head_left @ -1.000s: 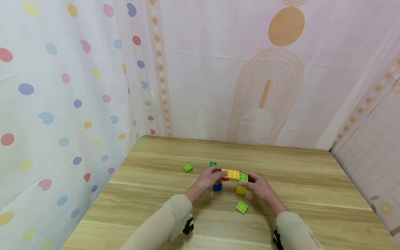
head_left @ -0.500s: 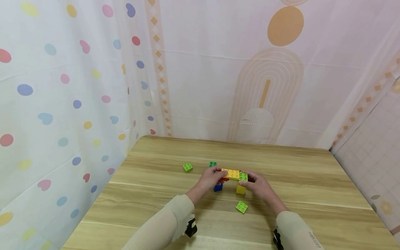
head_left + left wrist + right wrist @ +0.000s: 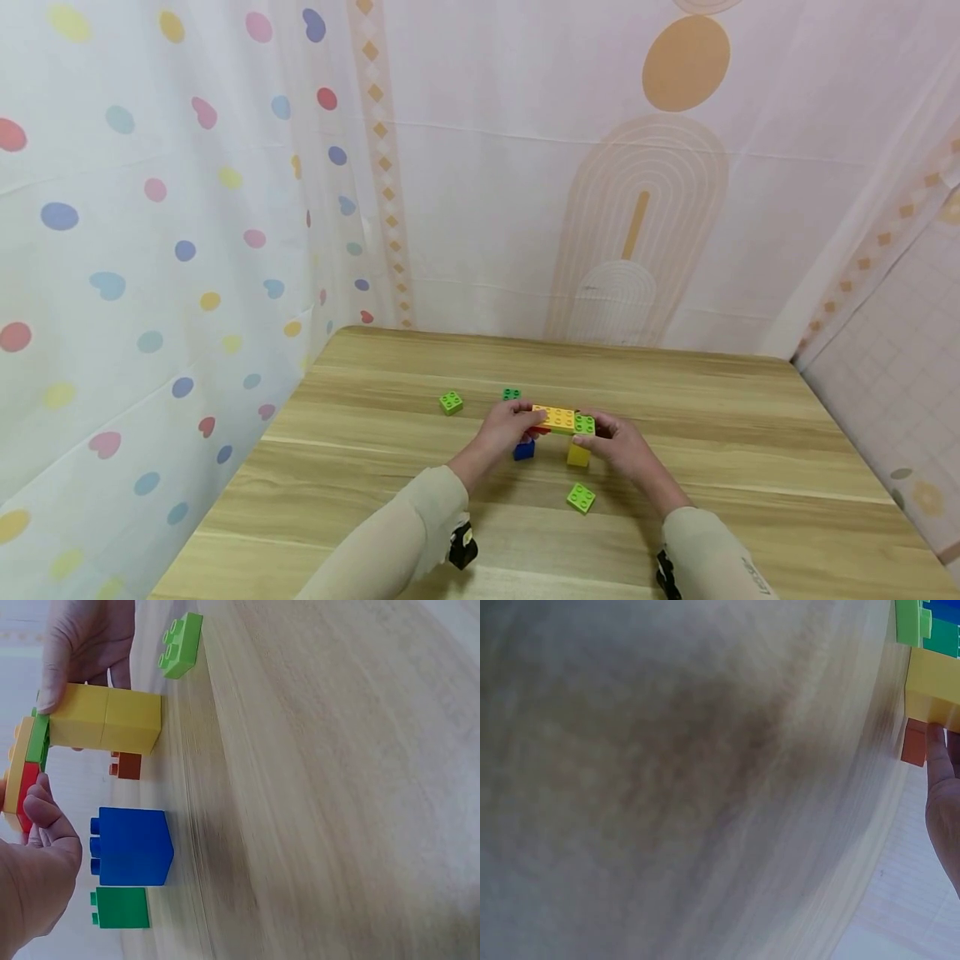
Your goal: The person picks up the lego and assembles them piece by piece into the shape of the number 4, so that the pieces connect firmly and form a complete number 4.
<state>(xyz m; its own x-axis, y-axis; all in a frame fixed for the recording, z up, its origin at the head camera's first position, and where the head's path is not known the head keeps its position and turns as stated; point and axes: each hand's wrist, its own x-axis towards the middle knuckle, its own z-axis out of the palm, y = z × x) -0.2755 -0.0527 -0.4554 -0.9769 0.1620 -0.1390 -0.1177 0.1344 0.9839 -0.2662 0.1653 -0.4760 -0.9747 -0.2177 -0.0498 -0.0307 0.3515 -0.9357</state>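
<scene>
My left hand (image 3: pixel 501 432) pinches a long orange brick (image 3: pixel 558 417), thumb on its studs, with a red brick (image 3: pixel 28 793) under its left part. A light green brick (image 3: pixel 584 425) joins its right end, above a stack of two yellow bricks (image 3: pixel 105 718). My right hand (image 3: pixel 626 450) grips the top of that stack, thumb in front and fingers behind. The stack reaches the table in the left wrist view. The red brick hangs above the table. A blue brick (image 3: pixel 133 847) stands below my left hand, apart from the held bricks.
A dark green brick (image 3: pixel 512 393) stands behind the blue one. Behind the yellow stack is a brown-orange brick (image 3: pixel 129 766). Loose light green bricks lie on the wooden table (image 3: pixel 360 500): one brick (image 3: pixel 451 403) at the left, another brick (image 3: pixel 581 498) in front.
</scene>
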